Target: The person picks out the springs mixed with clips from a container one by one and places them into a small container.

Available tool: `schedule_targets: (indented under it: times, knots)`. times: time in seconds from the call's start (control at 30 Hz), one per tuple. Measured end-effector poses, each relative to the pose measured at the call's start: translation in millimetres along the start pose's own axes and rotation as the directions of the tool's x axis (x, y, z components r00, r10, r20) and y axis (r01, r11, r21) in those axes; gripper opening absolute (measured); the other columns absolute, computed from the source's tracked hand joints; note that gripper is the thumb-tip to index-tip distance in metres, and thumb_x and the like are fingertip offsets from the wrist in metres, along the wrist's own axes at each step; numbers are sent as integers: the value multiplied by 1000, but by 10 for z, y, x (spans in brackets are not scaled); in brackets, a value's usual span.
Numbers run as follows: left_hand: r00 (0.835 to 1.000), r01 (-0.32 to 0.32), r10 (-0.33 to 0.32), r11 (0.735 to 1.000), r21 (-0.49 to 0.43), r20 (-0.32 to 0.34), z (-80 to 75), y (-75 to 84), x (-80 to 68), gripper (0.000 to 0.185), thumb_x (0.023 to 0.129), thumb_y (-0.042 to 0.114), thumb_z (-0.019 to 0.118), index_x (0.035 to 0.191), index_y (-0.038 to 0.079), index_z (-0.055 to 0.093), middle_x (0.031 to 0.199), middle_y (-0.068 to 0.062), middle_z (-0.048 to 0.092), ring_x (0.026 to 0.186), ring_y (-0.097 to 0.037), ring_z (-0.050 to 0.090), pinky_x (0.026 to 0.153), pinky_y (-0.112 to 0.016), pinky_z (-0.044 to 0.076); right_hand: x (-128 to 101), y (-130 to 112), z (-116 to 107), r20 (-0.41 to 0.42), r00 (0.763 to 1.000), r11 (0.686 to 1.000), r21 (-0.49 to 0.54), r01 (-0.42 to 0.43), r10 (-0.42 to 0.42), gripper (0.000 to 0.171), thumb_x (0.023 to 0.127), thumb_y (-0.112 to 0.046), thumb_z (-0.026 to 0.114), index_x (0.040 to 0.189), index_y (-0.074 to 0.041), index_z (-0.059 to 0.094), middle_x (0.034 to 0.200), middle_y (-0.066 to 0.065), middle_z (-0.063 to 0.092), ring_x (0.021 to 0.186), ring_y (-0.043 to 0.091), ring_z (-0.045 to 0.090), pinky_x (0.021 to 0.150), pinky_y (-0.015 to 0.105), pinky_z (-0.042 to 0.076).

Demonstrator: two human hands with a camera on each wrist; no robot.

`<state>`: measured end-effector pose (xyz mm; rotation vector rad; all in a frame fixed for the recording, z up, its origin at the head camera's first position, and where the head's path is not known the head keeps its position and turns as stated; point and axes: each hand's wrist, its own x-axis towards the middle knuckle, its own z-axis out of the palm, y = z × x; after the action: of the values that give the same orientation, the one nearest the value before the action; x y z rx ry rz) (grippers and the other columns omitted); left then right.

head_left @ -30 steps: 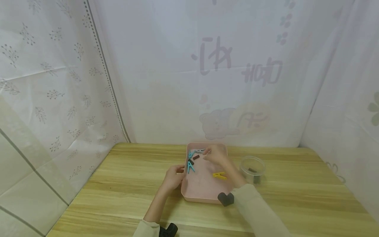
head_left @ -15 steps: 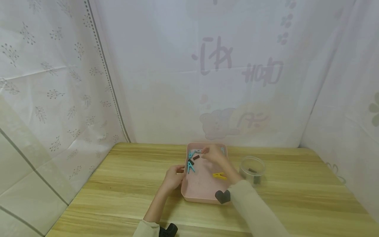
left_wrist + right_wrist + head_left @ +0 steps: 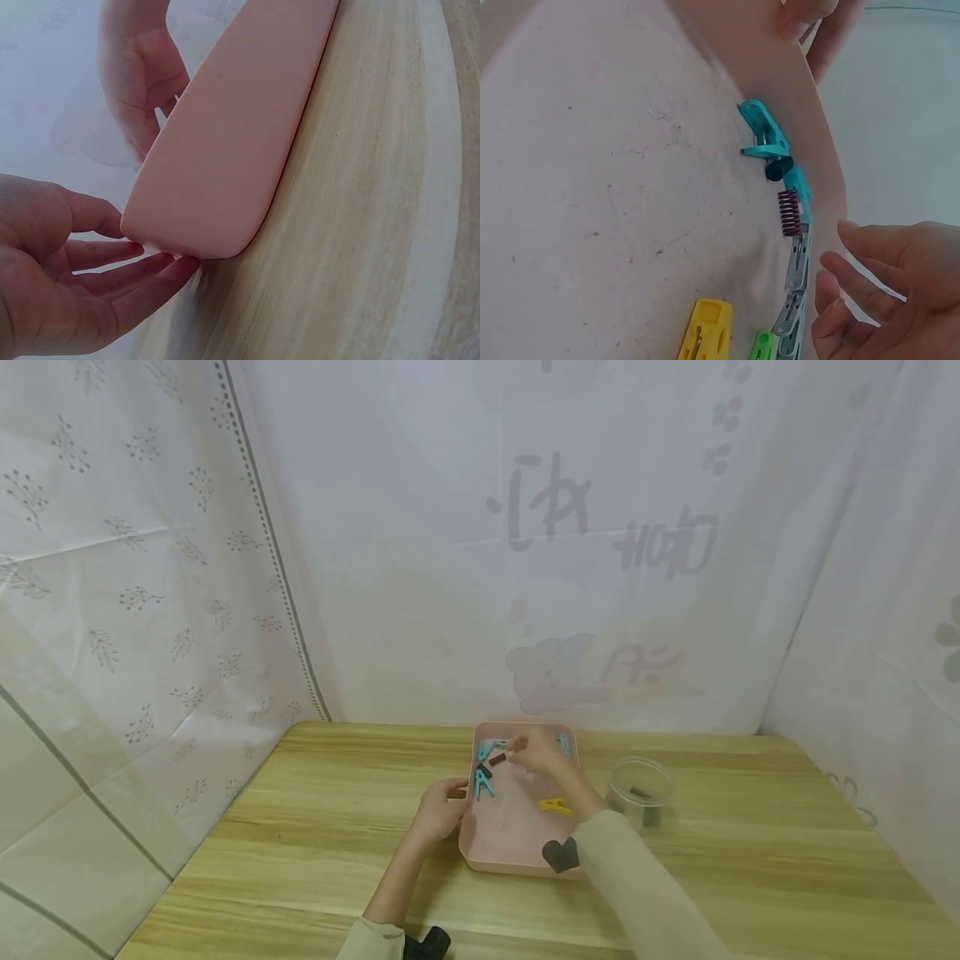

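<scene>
My left hand [image 3: 438, 810] grips the left wall of a pink tray [image 3: 502, 839], its thumb at the rim and its fingers against the outside in the left wrist view. Above the tray's far part hovers my right hand [image 3: 885, 289], fingers loosely bent and apart, with nothing between them. Below it, grey clothespins [image 3: 798, 259] lie in a row along the wall. Beside them are a dark red spring [image 3: 788, 214], a small black piece [image 3: 780, 169] and teal clothespins [image 3: 763, 127]. A yellow clothespin [image 3: 555, 806] and a partly cut-off green clothespin [image 3: 762, 347] also lie in the tray.
A clear round tub [image 3: 640, 789] with dark pieces inside stands right of the tray on the wooden table [image 3: 322, 827]. A light blue clothespin [image 3: 564, 744] lies in the tray's far right corner. White printed cloth [image 3: 420, 610] hangs behind the table.
My right hand has shifted slightly left over the tray, uncovering the light blue clothespin in the far right corner. The left hand and the tray have stayed in place.
</scene>
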<state>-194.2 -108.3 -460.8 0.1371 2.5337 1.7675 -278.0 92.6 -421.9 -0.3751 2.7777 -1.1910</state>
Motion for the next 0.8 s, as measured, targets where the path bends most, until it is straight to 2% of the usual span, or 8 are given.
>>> schedule_targets:
  times: [0.1, 0.27, 0.5, 0.67, 0.8]
  knots:
    - [1000, -3, 3, 1000, -10, 8, -5, 4, -5, 43, 100, 2, 59, 139, -18, 56, 125, -36, 64, 106, -41, 71, 81, -43, 65, 4, 6, 17, 5, 1000, 1000, -2, -3, 3, 24, 95, 3, 68, 118, 11, 70, 121, 27, 70, 99, 36, 71, 81, 38, 64]
    - [1000, -12, 13, 1000, -26, 23, -13, 10, -15, 44, 101, 2, 58, 139, -19, 55, 127, -38, 62, 109, -44, 70, 82, -45, 65, 31, 36, 44, 17, 1000, 1000, -3, -19, 19, 28, 95, 2, 69, 122, 9, 70, 125, 25, 70, 115, 41, 68, 94, 45, 61]
    - [1000, -2, 2, 1000, -25, 20, -15, 9, -18, 44, 102, 4, 59, 139, -19, 55, 128, -38, 62, 108, -42, 71, 84, -46, 64, 121, 158, 73, 21, 999, 1000, 13, 27, -27, 27, 93, -3, 74, 119, 6, 73, 122, 25, 71, 109, 39, 70, 88, 42, 63]
    - [1000, 1, -1, 1000, -21, 16, -12, 3, -5, 45, 102, 5, 59, 139, -18, 55, 127, -37, 63, 104, -41, 72, 83, -45, 65, 104, 90, 73, 47, 999, 999, 27, -27, 26, 31, 94, -3, 72, 124, 6, 71, 131, 26, 68, 110, 40, 70, 94, 47, 61]
    - [1000, -5, 5, 1000, -15, 14, -14, -7, 1, 44, 101, 4, 60, 138, -19, 56, 126, -37, 63, 102, -40, 72, 82, -44, 65, 101, 63, 82, 57, 998, 999, 11, -37, 36, 34, 94, -2, 72, 127, 7, 69, 135, 27, 65, 119, 43, 66, 99, 50, 58]
